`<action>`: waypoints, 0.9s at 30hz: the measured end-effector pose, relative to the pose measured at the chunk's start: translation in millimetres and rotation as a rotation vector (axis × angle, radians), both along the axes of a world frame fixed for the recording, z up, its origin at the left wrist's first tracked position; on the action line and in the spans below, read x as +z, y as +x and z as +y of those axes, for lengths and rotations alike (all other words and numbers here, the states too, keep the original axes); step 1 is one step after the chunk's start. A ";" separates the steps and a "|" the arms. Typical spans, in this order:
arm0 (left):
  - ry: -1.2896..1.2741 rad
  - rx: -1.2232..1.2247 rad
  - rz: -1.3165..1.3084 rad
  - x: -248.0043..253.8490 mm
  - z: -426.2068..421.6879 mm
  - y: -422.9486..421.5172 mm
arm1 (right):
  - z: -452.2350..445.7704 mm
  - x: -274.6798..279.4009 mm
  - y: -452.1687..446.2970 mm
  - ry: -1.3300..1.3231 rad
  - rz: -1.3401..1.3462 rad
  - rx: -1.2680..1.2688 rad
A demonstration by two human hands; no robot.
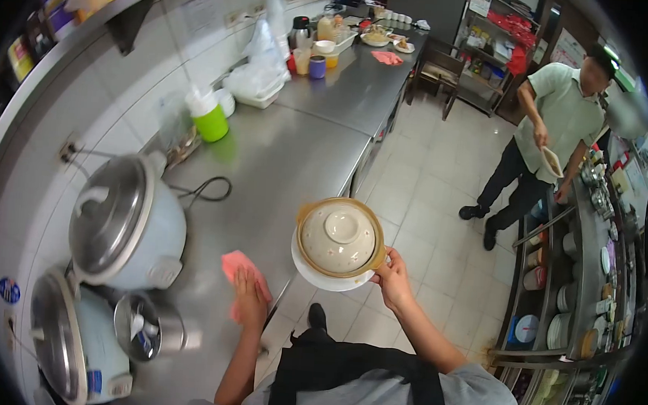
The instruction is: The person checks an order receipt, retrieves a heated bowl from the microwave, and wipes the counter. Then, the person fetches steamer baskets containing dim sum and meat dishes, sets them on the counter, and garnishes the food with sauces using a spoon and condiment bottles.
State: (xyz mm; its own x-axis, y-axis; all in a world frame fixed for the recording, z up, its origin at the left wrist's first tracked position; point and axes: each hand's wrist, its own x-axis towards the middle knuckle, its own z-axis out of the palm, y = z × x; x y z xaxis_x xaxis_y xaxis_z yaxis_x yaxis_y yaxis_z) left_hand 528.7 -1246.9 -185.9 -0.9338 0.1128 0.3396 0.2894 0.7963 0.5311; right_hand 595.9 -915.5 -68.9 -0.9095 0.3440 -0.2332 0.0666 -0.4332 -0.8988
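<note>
My right hand [394, 281] grips the right edge of a white plate [326, 281], just beyond the counter's front edge. On the plate sits a tan clay pot [302, 255] with a cream, flower-dotted lid [339, 240] on it. Its contents are hidden. My left hand [249, 298] holds a folded pink cloth [236, 262] pressed to the steel counter [290, 156], fingers together over it. To the left of that hand, a metal canister [172, 327] with utensils in it looks blurred.
Two large rice cookers [159, 229] line the wall on the left. A green-and-white bottle [210, 117], a black cord [217, 188] and a white tub [260, 91] stand or lie farther back. A person [559, 120] holding a container is in the aisle beside the right-hand shelves [567, 299].
</note>
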 end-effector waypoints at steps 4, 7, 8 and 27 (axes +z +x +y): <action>0.033 -0.215 0.065 6.3 52.7 -115.8 | 35.9 -10.9 -69.1 0.014 0.014 -0.022; 0.016 -0.293 0.052 8.4 90.8 -193.7 | 59.8 -22.6 -128.2 -0.007 0.020 -0.054; 0.011 -0.306 0.051 6.0 102.0 -219.3 | 70.5 -26.1 -146.8 0.000 0.000 -0.055; -0.118 0.210 -0.020 22.6 212.9 -378.0 | 279.4 -89.7 -480.8 0.081 -0.234 0.073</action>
